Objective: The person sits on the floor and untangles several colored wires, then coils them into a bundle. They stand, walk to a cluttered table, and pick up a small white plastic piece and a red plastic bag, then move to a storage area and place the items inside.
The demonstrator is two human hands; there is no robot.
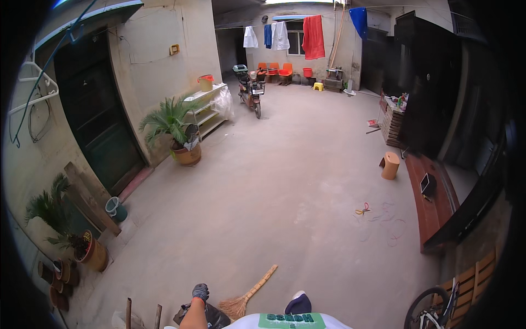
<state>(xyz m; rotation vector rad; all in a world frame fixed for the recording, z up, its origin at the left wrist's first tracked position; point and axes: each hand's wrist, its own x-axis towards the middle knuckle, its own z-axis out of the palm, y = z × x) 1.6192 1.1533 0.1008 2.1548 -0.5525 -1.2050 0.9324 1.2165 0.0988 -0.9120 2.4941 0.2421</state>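
Note:
My left hand (200, 292), in a grey glove with an orange cuff, is at the bottom of the view, its fingers curled, over a dark bag (213, 316). Whether it grips anything is not clear. Just right of the bag, a straw hand broom (250, 295) lies on the concrete floor, its bristles towards me and its handle pointing up and right. My right hand is out of view. On that side, the toe of a dark blue shoe (299, 303) shows beyond my white shirt. Farther off at the right, scissors (363, 210) with red and yellow handles lie beside thin, tangled strands (386, 224).
An orange stool (390, 165) stands near red steps (431, 201) at the right, with a bicycle (431, 308) below. Potted plants (185, 155) and a green bucket (116, 209) line the left wall. An electric scooter (251, 92) is parked farther back. Two wooden poles (158, 316) stand at bottom left.

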